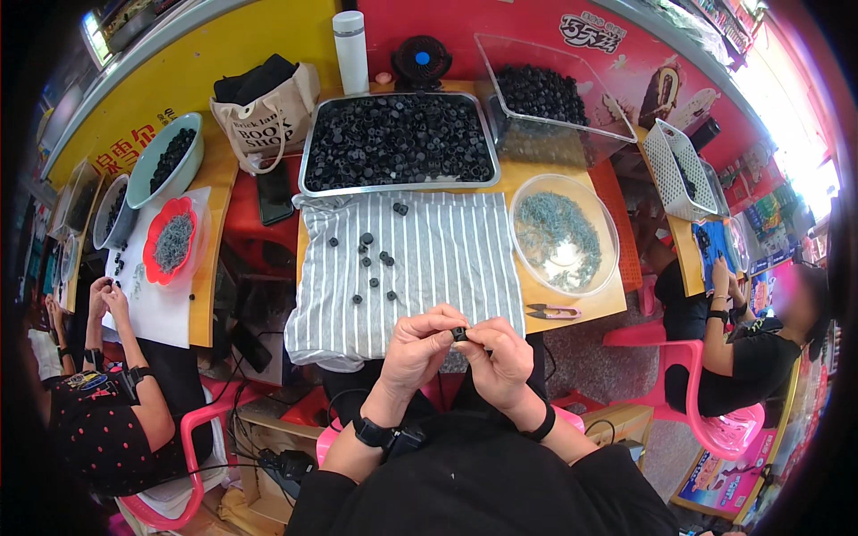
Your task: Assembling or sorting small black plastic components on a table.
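Observation:
My left hand (416,350) and my right hand (497,359) meet just past the near edge of a striped grey-and-white cloth (447,259). Pinched between the fingertips of both is a small black round part (459,334), its exact kind too small to make out. Several like it, such as one black piece (366,238), lie scattered over the cloth. Beyond the cloth, a metal tray (402,189) is heaped with similar black parts. To the right of my hands lie pink-handled thread snips (554,312), and past them a round clear tub (611,255) holds grey-blue shavings.
At the back stand a clear bin (536,134) of black parts, a small fan (422,61), a white bottle (352,54) and a canvas bag (268,116). One person works at a table (202,304) on the left, another on a pink chair (684,357) at right.

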Demonstrator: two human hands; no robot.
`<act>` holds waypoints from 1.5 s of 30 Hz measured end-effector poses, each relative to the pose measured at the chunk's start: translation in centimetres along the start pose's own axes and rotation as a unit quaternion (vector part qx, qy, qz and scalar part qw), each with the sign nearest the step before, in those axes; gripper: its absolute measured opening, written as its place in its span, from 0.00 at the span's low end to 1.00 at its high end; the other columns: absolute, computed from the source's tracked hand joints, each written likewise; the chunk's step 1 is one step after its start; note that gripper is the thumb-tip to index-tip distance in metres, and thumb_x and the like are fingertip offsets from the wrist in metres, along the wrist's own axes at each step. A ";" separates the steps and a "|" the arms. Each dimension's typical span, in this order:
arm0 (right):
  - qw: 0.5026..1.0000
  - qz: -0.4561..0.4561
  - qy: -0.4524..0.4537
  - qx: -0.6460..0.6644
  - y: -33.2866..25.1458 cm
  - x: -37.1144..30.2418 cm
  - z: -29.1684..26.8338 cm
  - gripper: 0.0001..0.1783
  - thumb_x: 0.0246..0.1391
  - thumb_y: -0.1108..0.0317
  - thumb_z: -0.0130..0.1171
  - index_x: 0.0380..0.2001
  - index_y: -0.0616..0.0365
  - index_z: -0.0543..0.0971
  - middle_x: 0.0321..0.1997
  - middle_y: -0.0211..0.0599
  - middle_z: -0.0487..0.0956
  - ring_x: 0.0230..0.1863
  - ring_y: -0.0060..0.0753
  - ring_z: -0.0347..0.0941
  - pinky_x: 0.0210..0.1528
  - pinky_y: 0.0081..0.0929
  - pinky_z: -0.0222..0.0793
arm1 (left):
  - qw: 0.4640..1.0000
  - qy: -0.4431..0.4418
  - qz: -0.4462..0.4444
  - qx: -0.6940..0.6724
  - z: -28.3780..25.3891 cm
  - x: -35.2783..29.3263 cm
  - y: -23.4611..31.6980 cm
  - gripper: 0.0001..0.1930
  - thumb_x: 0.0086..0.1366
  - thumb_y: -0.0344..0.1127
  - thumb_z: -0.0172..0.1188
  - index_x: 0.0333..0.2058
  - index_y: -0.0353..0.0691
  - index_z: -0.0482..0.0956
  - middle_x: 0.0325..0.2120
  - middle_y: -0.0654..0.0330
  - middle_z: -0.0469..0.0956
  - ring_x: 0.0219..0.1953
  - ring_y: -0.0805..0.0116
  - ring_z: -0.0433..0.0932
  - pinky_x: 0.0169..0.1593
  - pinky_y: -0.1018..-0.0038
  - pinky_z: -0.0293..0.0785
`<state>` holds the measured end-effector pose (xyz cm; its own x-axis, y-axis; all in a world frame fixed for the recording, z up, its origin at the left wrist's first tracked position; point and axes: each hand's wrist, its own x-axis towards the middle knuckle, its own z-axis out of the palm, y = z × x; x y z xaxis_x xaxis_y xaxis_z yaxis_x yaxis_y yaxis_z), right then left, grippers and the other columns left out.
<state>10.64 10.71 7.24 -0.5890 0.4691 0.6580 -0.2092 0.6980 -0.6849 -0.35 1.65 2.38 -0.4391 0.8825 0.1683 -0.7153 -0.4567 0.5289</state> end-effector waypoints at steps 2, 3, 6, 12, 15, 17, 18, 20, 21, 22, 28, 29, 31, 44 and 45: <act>1.000 0.001 0.004 -0.003 0.1 0.1 0.0 0.12 0.46 0.79 0.70 0.32 0.63 0.76 0.28 0.41 0.77 0.23 0.27 0.73 0.23 0.21 0.67 | 1.000 0.007 -0.002 0.000 0.1 0.0 -0.2 0.09 0.63 0.23 0.60 0.42 0.31 0.83 0.40 0.54 0.76 0.44 0.66 0.76 0.50 0.73 0.73; 1.000 0.003 0.002 -0.004 0.2 0.1 0.0 0.12 0.45 0.78 0.71 0.32 0.63 0.76 0.27 0.40 0.77 0.23 0.27 0.72 0.22 0.21 0.67 | 1.000 0.012 0.002 -0.004 0.1 -0.1 -0.2 0.09 0.63 0.23 0.60 0.42 0.31 0.83 0.40 0.55 0.76 0.44 0.66 0.76 0.50 0.74 0.72; 1.000 0.014 -0.008 -0.005 0.4 0.1 -0.1 0.13 0.45 0.76 0.72 0.32 0.63 0.76 0.26 0.39 0.77 0.22 0.27 0.72 0.22 0.21 0.66 | 1.000 0.024 0.000 -0.008 0.2 -0.3 -0.2 0.09 0.64 0.24 0.60 0.42 0.30 0.83 0.40 0.55 0.76 0.44 0.67 0.76 0.50 0.74 0.72; 0.999 0.024 -0.037 0.000 0.4 0.5 -0.5 0.11 0.42 0.80 0.70 0.29 0.63 0.77 0.25 0.38 0.74 0.22 0.32 0.72 0.22 0.25 0.67 | 0.999 0.040 0.000 -0.018 0.2 -0.6 -0.3 0.09 0.65 0.25 0.60 0.42 0.30 0.82 0.39 0.55 0.77 0.43 0.68 0.76 0.49 0.73 0.72; 0.998 0.015 -0.056 0.004 0.8 0.7 -0.8 0.10 0.42 0.82 0.69 0.27 0.62 0.77 0.24 0.37 0.74 0.22 0.33 0.72 0.22 0.25 0.67 | 0.999 0.043 -0.008 -0.018 0.1 -0.6 -0.2 0.09 0.65 0.24 0.59 0.42 0.30 0.83 0.39 0.55 0.77 0.43 0.68 0.76 0.49 0.73 0.71; 0.998 0.007 -0.070 0.004 1.2 0.7 -0.9 0.09 0.42 0.82 0.68 0.26 0.62 0.77 0.23 0.37 0.74 0.22 0.34 0.72 0.22 0.26 0.67 | 0.999 0.043 -0.013 -0.020 0.2 -0.6 -0.1 0.08 0.65 0.24 0.59 0.42 0.31 0.83 0.39 0.55 0.78 0.42 0.68 0.76 0.49 0.74 0.71; 0.997 -0.002 -0.078 -0.006 1.3 0.7 -1.0 0.08 0.42 0.83 0.67 0.25 0.62 0.77 0.23 0.37 0.74 0.22 0.35 0.72 0.23 0.27 0.67 | 0.998 0.051 -0.016 -0.020 0.4 -0.7 0.0 0.08 0.65 0.24 0.59 0.42 0.31 0.83 0.39 0.55 0.78 0.42 0.68 0.76 0.49 0.73 0.71; 0.996 -0.011 -0.085 -0.015 1.4 0.8 -0.9 0.08 0.41 0.83 0.66 0.24 0.63 0.77 0.23 0.37 0.73 0.22 0.36 0.73 0.23 0.28 0.67 | 0.998 0.060 -0.019 -0.021 0.5 -0.7 0.0 0.08 0.65 0.24 0.59 0.41 0.31 0.83 0.39 0.55 0.78 0.43 0.68 0.76 0.50 0.73 0.71; 0.996 -0.019 -0.083 -0.016 1.4 0.9 -0.8 0.08 0.41 0.84 0.65 0.22 0.63 0.76 0.23 0.37 0.73 0.22 0.36 0.72 0.23 0.29 0.67 | 0.998 0.064 -0.013 -0.010 0.4 -0.7 -0.1 0.07 0.64 0.24 0.60 0.40 0.30 0.83 0.38 0.54 0.78 0.41 0.68 0.77 0.48 0.73 0.73; 0.996 -0.027 -0.080 -0.016 1.4 1.0 -0.7 0.08 0.40 0.84 0.65 0.21 0.63 0.76 0.23 0.38 0.73 0.21 0.37 0.72 0.23 0.30 0.67 | 0.998 0.069 -0.007 0.001 0.3 -0.7 -0.1 0.07 0.64 0.25 0.60 0.39 0.30 0.83 0.38 0.53 0.78 0.40 0.67 0.78 0.47 0.73 0.75; 0.993 -0.052 -0.102 -0.040 1.4 1.5 -0.8 0.10 0.39 0.84 0.64 0.19 0.63 0.73 0.22 0.39 0.72 0.22 0.37 0.71 0.24 0.33 0.67 | 0.997 0.075 -0.022 0.020 0.7 -0.6 0.8 0.07 0.64 0.24 0.60 0.40 0.29 0.82 0.38 0.54 0.78 0.40 0.67 0.78 0.47 0.73 0.75; 0.993 -0.053 -0.101 -0.042 1.3 1.2 -0.9 0.10 0.39 0.84 0.64 0.19 0.63 0.73 0.22 0.39 0.72 0.22 0.37 0.71 0.24 0.33 0.67 | 0.997 0.073 -0.022 0.019 0.5 -0.6 0.8 0.07 0.64 0.24 0.60 0.40 0.29 0.82 0.38 0.54 0.78 0.40 0.67 0.78 0.47 0.73 0.75; 0.994 0.021 -0.102 -0.045 1.4 1.0 -1.1 0.08 0.40 0.83 0.65 0.24 0.63 0.76 0.24 0.40 0.73 0.25 0.38 0.73 0.26 0.33 0.69 | 0.997 0.057 -0.039 0.036 0.0 -0.1 0.9 0.08 0.64 0.23 0.59 0.40 0.28 0.82 0.38 0.53 0.79 0.41 0.66 0.79 0.47 0.73 0.76; 0.980 0.113 -0.151 -0.063 4.9 10.7 -5.3 0.10 0.50 0.76 0.63 0.38 0.63 0.79 0.32 0.36 0.78 0.31 0.25 0.75 0.33 0.25 0.70 | 0.993 0.095 -0.064 -0.004 -0.1 0.1 1.2 0.18 0.66 0.25 0.59 0.55 0.32 0.75 0.51 0.47 0.78 0.50 0.63 0.79 0.51 0.73 0.76; 0.978 0.150 -0.131 -0.068 4.8 14.9 -6.0 0.11 0.52 0.76 0.60 0.41 0.62 0.78 0.32 0.35 0.80 0.29 0.23 0.74 0.33 0.22 0.70 | 0.993 0.093 -0.058 0.046 -0.9 -0.5 1.3 0.18 0.66 0.25 0.59 0.55 0.31 0.75 0.51 0.47 0.78 0.50 0.62 0.79 0.51 0.73 0.76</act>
<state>5.57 24.29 15.62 -0.7917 0.5208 0.3194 0.0990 0.6252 -0.7742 -1.55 0.53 2.26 -0.4554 0.8888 -0.0513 -0.7188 -0.3330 0.6103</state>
